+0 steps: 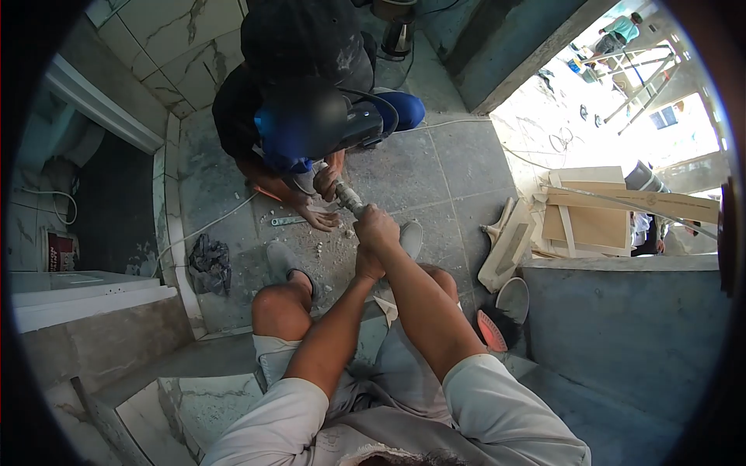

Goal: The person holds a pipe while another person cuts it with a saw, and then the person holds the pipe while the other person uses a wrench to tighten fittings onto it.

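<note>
A dusty grey cylindrical tool part (pixel 349 198) slants between me and a crouching person in a dark cap. My right hand (pixel 378 227) is wrapped around its near end. Just below and against it, my left hand (pixel 370 264) is closed too, its fingers largely hidden. The far end is gripped by one hand (pixel 328 180) of the other person, whose second hand (pixel 318 216) is spread low over the floor. Beside that hand lies a flat metal wrench-like piece (pixel 287 220). Rubble (pixel 332 252) is scattered on the tiles beneath.
A crumpled dark plastic bag (pixel 210 264) lies at left beside a pale cable. To my right are a long pale trough-like piece (pixel 507 247), a round pan (pixel 513 299) and a brush with a red back (pixel 491 331). Boards (pixel 587 213) lean beyond, near a ladder (pixel 649 85).
</note>
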